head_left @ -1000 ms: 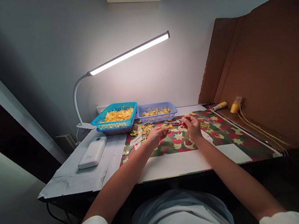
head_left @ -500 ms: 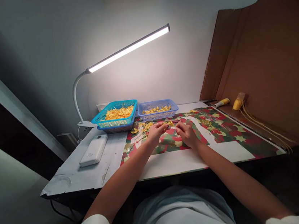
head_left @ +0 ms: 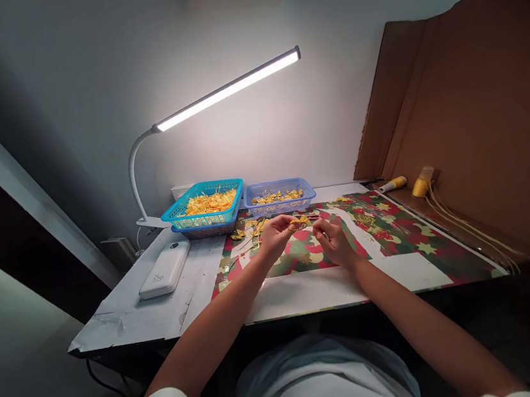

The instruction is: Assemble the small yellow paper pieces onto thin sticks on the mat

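My left hand (head_left: 275, 236) is closed, pinching a yellow ribbon bow (head_left: 301, 222) between thumb and fingertips above the patterned sheet. Close to its right, my right hand (head_left: 330, 239) is closed with fingers curled; whatever is in them is too small to make out. Behind the hands a thin dark reddish tool (head_left: 314, 217) lies partly hidden. More yellow ribbon pieces (head_left: 252, 229) lie left of my left hand. At the back, a teal basket (head_left: 176, 222) holds a heap of yellow ribbon pieces, and a purple basket (head_left: 281, 208) holds smaller yellow bows.
A white power bank (head_left: 165, 270) lies on the left of the table. The desk lamp (head_left: 232, 90) reaches over the baskets. Fine gold threads (head_left: 369, 224) lie on the sheet at right. Beyond are yellow-and-white rolls (head_left: 393, 184), cords (head_left: 462, 229) and a cardboard panel (head_left: 478, 121).
My right hand has come down and turned, closing beside my left. The yellow bow in my left hand now shows more clearly between the fingertips. The view has tilted slightly.
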`<state>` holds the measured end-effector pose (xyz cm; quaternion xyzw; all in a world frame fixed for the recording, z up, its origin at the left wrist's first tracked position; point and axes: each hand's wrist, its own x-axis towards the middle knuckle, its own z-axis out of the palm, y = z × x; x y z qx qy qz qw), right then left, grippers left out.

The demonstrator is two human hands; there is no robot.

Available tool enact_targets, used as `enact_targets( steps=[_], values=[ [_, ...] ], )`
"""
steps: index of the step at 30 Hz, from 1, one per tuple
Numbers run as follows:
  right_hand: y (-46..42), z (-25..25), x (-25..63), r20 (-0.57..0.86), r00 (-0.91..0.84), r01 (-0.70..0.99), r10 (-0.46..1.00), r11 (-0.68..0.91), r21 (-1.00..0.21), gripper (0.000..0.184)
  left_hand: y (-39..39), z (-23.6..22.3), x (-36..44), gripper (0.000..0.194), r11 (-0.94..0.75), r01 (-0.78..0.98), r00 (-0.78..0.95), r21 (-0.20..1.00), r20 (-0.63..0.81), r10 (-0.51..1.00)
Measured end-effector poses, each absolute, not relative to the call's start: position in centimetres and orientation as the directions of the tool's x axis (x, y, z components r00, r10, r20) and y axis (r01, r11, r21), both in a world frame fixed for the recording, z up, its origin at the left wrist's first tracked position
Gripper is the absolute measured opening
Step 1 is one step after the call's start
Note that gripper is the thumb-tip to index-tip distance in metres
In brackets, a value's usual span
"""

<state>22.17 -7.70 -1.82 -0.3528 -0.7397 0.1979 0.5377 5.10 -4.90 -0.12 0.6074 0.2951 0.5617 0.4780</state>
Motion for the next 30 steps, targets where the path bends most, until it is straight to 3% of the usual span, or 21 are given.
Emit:
enact_targets(
  steps=[7, 14, 19, 30],
  values=[
    [-7.63, -1.79, 22.07, 0.672, -0.178, 0.379, 0.719, 0.68, -0.628, 0.01, -5.42, 0.38, 4.56, 0.026, -0.533, 0.02, 0.182, 0.846, 0.521, 0.834],
    [-7.7, -1.75, 21.65, 0.734, -0.064, 0.465, 0.676, 0.671, -0.578, 0.009, -5.48, 0.39, 4.43, 0.017, -0.722, 0.204, 0.176, 0.661, 0.701, 0.691],
    [-7.66, -1.97, 21.68, 0.765, -0.069, 0.477, 0.64, 0.695, -0.538, 0.008, -5.21, 0.21, 4.38, 0.013, -0.813, 0.228, 0.179, 0.536, 0.798, 0.576],
    [-8.01, -1.48, 21.6, 0.77, -0.06, 0.475, 0.636, 0.696, -0.538, 0.009, -5.62, 0.7, 4.4, 0.008, -0.861, 0.247, 0.189, 0.445, 0.849, 0.493]
  ],
)
